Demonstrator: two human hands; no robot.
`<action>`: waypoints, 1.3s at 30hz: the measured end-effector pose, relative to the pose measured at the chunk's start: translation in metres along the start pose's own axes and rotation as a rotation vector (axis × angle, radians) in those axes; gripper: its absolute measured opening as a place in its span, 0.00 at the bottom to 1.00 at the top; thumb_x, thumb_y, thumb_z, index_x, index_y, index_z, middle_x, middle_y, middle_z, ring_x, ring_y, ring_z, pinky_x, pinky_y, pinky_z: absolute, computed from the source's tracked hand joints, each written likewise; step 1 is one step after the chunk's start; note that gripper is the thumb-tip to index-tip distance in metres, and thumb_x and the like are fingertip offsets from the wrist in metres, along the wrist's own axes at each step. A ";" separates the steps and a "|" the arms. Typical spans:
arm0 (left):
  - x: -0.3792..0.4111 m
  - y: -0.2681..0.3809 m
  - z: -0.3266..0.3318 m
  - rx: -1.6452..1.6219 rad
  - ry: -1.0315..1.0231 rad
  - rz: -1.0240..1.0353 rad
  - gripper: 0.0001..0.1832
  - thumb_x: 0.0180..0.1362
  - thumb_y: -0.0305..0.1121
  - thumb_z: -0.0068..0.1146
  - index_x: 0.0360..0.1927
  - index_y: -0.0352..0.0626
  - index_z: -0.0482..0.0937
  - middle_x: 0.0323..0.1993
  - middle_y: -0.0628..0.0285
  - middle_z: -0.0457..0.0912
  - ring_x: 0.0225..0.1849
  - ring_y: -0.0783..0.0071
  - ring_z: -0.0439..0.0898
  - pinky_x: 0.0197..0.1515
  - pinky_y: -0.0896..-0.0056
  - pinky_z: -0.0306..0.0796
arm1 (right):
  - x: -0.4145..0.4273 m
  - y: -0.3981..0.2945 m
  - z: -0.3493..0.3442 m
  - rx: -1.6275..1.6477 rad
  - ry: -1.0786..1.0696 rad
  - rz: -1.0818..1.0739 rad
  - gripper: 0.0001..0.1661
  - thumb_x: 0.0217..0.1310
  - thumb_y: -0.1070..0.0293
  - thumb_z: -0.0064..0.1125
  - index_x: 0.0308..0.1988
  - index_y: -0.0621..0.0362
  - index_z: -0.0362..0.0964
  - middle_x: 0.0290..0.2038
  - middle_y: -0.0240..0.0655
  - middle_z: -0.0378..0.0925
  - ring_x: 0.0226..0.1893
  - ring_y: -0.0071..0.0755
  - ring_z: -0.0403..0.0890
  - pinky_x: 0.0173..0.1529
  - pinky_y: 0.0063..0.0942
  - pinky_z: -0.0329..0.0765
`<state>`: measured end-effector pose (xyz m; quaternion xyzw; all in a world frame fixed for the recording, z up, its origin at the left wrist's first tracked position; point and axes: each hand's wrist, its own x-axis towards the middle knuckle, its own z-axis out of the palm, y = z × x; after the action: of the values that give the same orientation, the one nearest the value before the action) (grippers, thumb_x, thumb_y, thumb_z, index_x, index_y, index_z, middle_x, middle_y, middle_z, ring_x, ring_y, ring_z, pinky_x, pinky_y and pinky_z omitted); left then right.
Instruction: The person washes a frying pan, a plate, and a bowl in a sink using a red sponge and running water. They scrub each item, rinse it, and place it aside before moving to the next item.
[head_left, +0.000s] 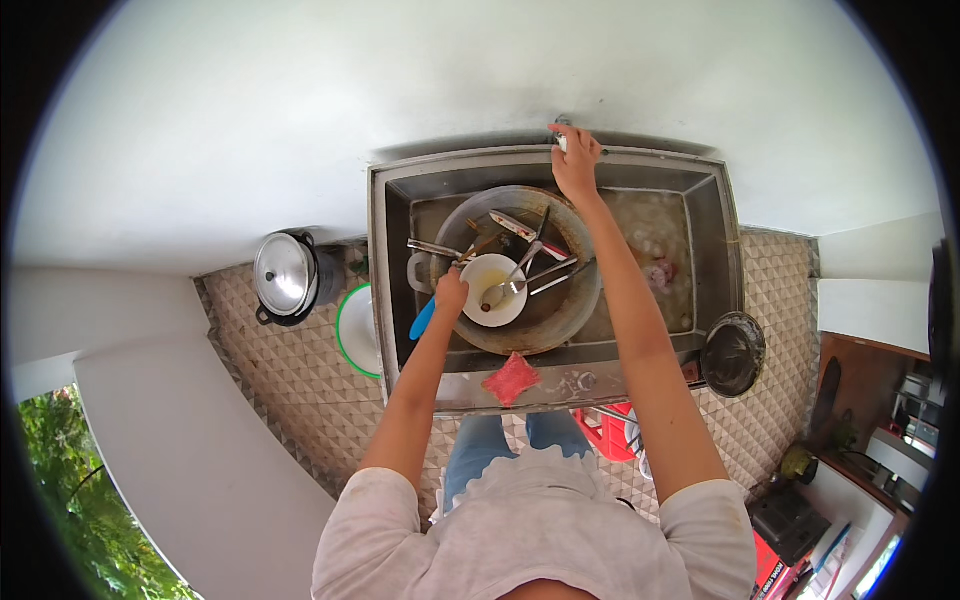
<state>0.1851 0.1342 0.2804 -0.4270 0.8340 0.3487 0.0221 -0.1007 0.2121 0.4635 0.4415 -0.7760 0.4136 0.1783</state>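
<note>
My left hand (452, 291) grips the left rim of a white bowl (480, 315), which holds a little cloudy liquid and metal spoons. A blue handle (423, 319) sticks out below that hand; its other end is hidden. Underneath is a large metal basin (577, 315) with a knife (513, 224) and several other utensils in it. My right hand (576, 161) reaches to the wall, its fingers around a tap (561, 141) that it partly covers. The basin stands in a stainless steel sink (701, 225). No water stream can be made out.
A red sponge cloth (511, 380) lies on the sink's front ledge. Cloudy water (645, 225) with a pinkish thing stands at right. A blackened pan (733, 355) sits at the right corner. Left on the tiled floor are a lidded pot (283, 276) and a green-rimmed basin (356, 330).
</note>
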 end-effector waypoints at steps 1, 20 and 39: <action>0.002 0.001 -0.001 -0.010 -0.011 0.045 0.18 0.49 0.34 0.54 0.41 0.34 0.69 0.36 0.41 0.77 0.41 0.41 0.75 0.45 0.50 0.69 | 0.000 0.000 -0.001 0.003 -0.003 0.001 0.21 0.48 0.78 0.48 0.46 0.51 0.68 0.40 0.34 0.67 0.47 0.37 0.63 0.55 0.37 0.53; 0.006 -0.001 0.029 -0.351 -0.643 -0.178 0.23 0.43 0.40 0.55 0.35 0.27 0.74 0.34 0.47 0.78 0.36 0.55 0.79 0.45 0.63 0.71 | 0.004 -0.011 0.014 0.196 0.152 0.373 0.33 0.43 0.78 0.50 0.53 0.62 0.53 0.47 0.48 0.57 0.49 0.51 0.57 0.55 0.44 0.53; -0.033 0.085 -0.100 -0.041 0.266 -0.115 0.30 0.47 0.42 0.53 0.41 0.21 0.62 0.41 0.32 0.69 0.44 0.40 0.72 0.49 0.54 0.68 | 0.006 -0.006 0.018 0.195 0.240 0.480 0.26 0.42 0.80 0.51 0.46 0.61 0.57 0.44 0.48 0.58 0.46 0.50 0.60 0.52 0.43 0.57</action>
<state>0.1707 0.1303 0.4151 -0.5169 0.7964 0.3042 -0.0775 -0.0969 0.1928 0.4591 0.2083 -0.7881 0.5661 0.1227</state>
